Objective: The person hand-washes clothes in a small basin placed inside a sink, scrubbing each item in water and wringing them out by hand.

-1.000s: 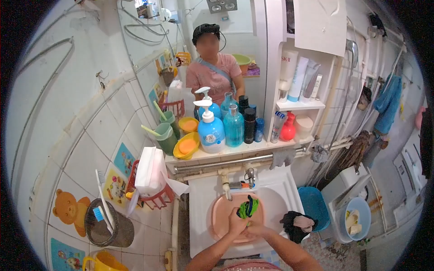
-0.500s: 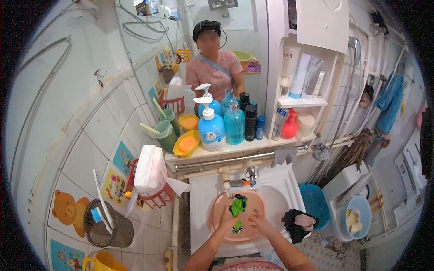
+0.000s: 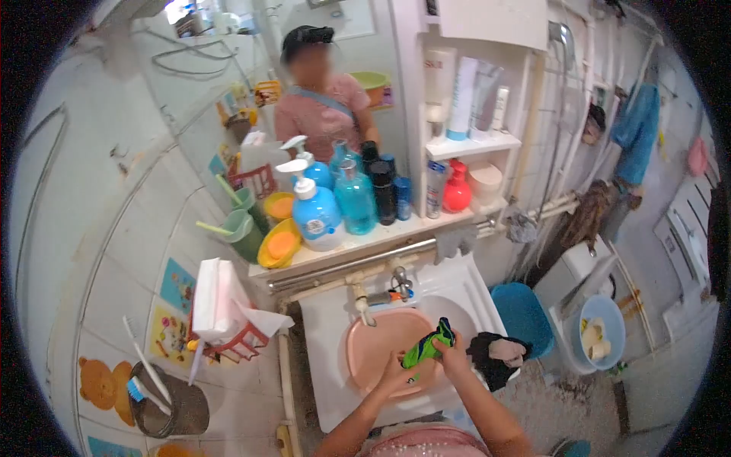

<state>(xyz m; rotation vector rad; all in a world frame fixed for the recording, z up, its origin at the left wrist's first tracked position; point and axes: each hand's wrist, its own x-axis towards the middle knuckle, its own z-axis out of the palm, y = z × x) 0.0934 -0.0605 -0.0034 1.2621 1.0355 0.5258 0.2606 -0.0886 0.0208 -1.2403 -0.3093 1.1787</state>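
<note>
A wet-looking bright green cloth (image 3: pixel 425 350) with dark blue and white parts is bunched up between my hands. My left hand (image 3: pixel 396 372) grips its lower left end. At its right side my right hand (image 3: pixel 451 356) has the fingers closed around it. Both hands are over the right half of a pink plastic basin (image 3: pixel 373 352), which stands in the white sink (image 3: pixel 324 385). The cloth's exact kind cannot be made out. Above the basin's back rim is the tap spout (image 3: pixel 367 314).
Dark clothing (image 3: pixel 487 369) with a pinkish piece on it lies on the sink's right edge. Beside it stands a blue bin (image 3: pixel 524 316). Behind, a shelf (image 3: pixel 415 232) carries a blue pump bottle (image 3: pixel 316 217). A tissue pack (image 3: pixel 217 301) hangs at the left.
The cloth has moved right and up from the basin's middle, and my right hand has closed on it. The camera view has turned, so surroundings appear shifted left.
</note>
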